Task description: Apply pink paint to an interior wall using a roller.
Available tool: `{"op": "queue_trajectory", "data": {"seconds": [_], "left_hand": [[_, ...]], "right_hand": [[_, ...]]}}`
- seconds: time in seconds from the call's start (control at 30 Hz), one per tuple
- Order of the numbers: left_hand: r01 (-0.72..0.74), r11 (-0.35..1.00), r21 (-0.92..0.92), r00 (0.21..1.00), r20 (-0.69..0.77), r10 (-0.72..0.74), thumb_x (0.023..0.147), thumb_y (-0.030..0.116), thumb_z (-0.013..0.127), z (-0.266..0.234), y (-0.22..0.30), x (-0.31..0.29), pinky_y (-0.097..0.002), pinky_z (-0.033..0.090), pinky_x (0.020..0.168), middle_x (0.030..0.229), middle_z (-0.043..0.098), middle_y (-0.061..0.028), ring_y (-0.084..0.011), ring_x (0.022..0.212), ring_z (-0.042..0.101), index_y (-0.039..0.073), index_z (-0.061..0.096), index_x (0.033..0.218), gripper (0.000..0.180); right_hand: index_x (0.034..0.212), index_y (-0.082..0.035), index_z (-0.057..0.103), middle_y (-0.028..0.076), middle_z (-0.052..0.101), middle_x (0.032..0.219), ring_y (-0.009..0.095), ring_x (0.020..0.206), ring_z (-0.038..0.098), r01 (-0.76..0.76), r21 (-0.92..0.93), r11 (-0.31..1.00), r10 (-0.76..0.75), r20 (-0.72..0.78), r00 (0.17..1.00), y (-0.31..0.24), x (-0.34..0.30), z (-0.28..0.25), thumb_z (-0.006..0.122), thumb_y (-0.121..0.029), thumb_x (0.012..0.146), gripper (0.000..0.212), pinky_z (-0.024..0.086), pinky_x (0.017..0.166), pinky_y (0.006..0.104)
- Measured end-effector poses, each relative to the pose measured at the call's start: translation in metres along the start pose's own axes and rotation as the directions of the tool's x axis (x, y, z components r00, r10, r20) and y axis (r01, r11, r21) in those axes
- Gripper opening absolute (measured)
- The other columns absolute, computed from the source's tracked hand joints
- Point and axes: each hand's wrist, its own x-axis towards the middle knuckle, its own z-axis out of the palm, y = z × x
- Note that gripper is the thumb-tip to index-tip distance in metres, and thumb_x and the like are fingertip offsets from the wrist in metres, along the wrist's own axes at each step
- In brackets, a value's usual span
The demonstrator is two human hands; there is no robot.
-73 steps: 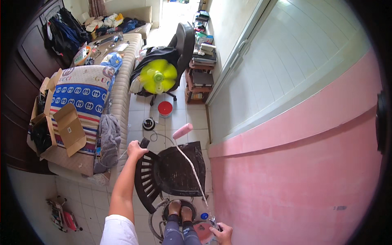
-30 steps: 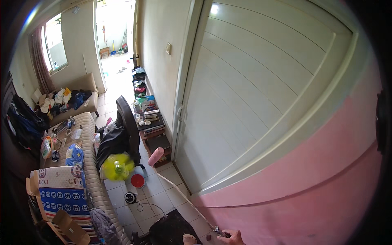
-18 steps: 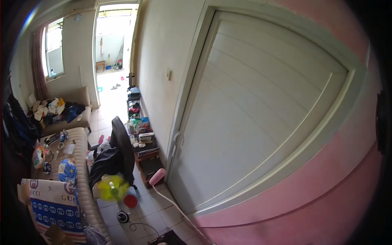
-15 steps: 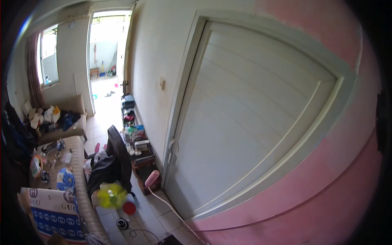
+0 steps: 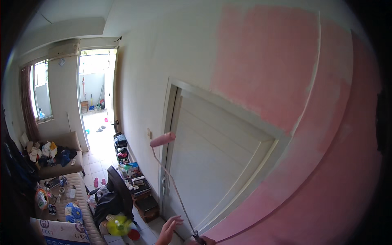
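Note:
A paint roller with a pink-coated sleeve rises in front of the white door, its long bent metal rod leading down to the handle. My right hand, at the lower edge, is wrapped round the dark handle; most of that hand is cut off. My left hand is up beside the rod, apart from it, fingers stretched out and holding nothing. Wet-looking pink paint covers a patch of wall above the door and the strip to its right.
To the left, a swivel chair with a dark bag on it stands beside a bed with scattered things. A low shelf runs along the wall. A red container and yellow-green object are near the chair. An open doorway lies beyond.
The view has tilted upward, showing more painted wall above the door. The roller has risen in the picture, its sleeve turned nearer to level. Both my hands have come into view.

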Motion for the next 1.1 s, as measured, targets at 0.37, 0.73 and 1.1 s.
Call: {"op": "queue_trajectory", "data": {"seconds": [0.37, 0.73, 1.1], "left_hand": [[-0.426, 0.863, 0.271, 0.904, 0.101, 0.415, 0.098, 0.016, 0.042, 0.195, 0.18, 0.065, -0.0201, 0.034, 0.044, 0.067, 0.05, -0.0002, -0.0037, 0.048, 0.041, 0.0, 0.058, 0.098, 0.023], [-0.464, 0.857, 0.224, 0.877, 0.255, 0.408, 0.097, 0.016, 0.046, 0.309, 0.186, 0.07, -0.021, 0.024, 0.044, 0.056, 0.032, 0.0075, -0.0022, 0.048, 0.029, 0.004, 0.06, 0.097, 0.018], [-0.429, 0.86, 0.277, 0.881, 0.339, 0.33, 0.097, 0.017, 0.046, 0.319, 0.174, 0.081, -0.0227, 0.026, 0.045, 0.055, 0.031, 0.0053, -0.0035, 0.049, 0.028, 0.003, 0.06, 0.095, 0.02]], "right_hand": [[0.089, -0.003, 0.051, 0.003, 0.054, 0.062, 0.011, 0.052, 0.051, 0.103, 0.173, 0.979, -0.122, 0.102, 0.987, -0.089, 0.055, 0.003, 0.064, -0.023, 0.088, 0.023, 0.041, 0.048, 0.026], [0.092, -0.006, 0.045, 0.0, 0.044, 0.056, 0.009, 0.042, 0.041, 0.042, 0.388, 0.921, -0.109, 0.151, 0.983, -0.138, 0.075, -0.078, 0.052, -0.023, 0.096, 0.019, 0.033, 0.039, 0.025], [0.083, -0.004, 0.046, 0.001, 0.044, 0.051, 0.009, 0.039, 0.041, 0.09, 0.381, 0.92, -0.08, -0.043, 0.996, -0.123, 0.074, -0.065, 0.05, -0.027, 0.097, 0.026, 0.032, 0.039, 0.0255]]}}
